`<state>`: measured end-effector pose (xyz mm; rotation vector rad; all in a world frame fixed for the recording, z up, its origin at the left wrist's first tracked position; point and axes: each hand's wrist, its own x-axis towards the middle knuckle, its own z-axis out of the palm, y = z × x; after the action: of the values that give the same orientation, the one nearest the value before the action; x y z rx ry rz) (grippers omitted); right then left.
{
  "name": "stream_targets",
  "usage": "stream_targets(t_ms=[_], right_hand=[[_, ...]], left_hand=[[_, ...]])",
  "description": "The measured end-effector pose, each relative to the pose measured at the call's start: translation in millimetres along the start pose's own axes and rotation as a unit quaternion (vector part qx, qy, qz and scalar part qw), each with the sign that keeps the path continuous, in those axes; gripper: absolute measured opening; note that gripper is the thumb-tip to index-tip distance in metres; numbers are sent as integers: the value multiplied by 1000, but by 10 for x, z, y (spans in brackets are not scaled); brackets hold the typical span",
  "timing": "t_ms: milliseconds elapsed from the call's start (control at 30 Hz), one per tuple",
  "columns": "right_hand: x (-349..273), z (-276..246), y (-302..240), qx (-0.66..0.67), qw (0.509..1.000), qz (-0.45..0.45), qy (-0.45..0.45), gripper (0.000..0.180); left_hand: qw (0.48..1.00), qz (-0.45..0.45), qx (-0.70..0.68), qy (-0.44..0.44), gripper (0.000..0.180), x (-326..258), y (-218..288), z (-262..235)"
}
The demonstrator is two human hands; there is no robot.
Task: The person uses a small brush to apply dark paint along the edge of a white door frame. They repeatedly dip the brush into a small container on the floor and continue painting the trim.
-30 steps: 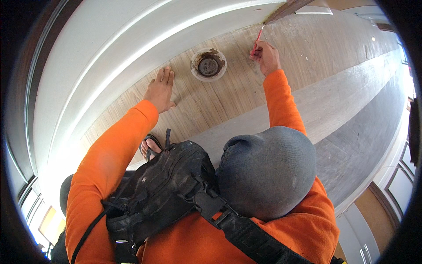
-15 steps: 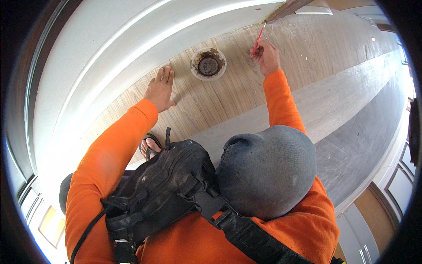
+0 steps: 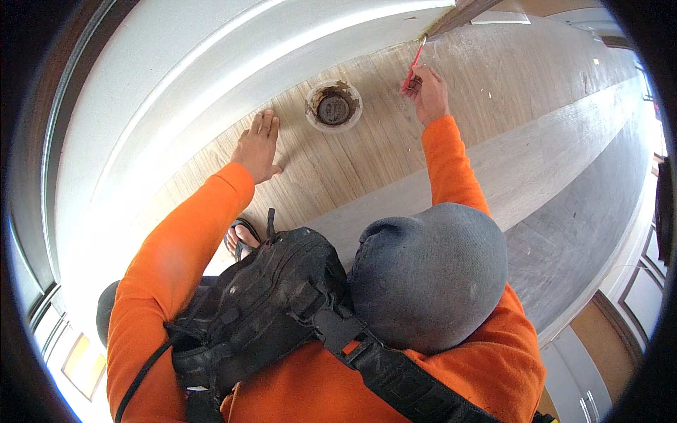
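A wood-grain plank floor (image 3: 493, 92) is running diagonally across the centre and upper right of the frame, with a paler grey band (image 3: 536, 176) lying along its right side. A white wall with a moulded baseboard (image 3: 211, 77) is curving across the upper left, and daylight is glaring off it. Panelled white cabinetry (image 3: 645, 299) is showing at the lower right edge, while a window pane (image 3: 81, 363) is glowing at the lower left.

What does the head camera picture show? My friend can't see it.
A person in orange sleeves crouches over a wood-look floor, right hand holding a red brush near the white baseboard. The left hand lies flat beside a small tub of brown paste.
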<state>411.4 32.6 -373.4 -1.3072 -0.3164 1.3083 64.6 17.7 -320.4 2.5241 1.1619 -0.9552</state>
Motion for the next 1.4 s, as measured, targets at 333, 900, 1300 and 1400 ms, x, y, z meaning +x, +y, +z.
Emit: stream_targets(t_ms=[333, 900, 1300, 1400], right_hand=[[-46, 33, -29, 14, 1000, -10, 1, 13], [-85, 92, -95, 19, 999, -30, 4, 12], [-107, 111, -110, 26, 998, -52, 9, 14], [-106, 99, -119, 21, 998, -52, 7, 15]], left_hand=[[1000, -3, -5, -7, 104, -6, 4, -25], [1000, 7, 17, 0, 103, 8, -13, 22], [1000, -8, -14, -4, 105, -2, 4, -13], [1000, 4, -4, 5, 104, 10, -9, 22]])
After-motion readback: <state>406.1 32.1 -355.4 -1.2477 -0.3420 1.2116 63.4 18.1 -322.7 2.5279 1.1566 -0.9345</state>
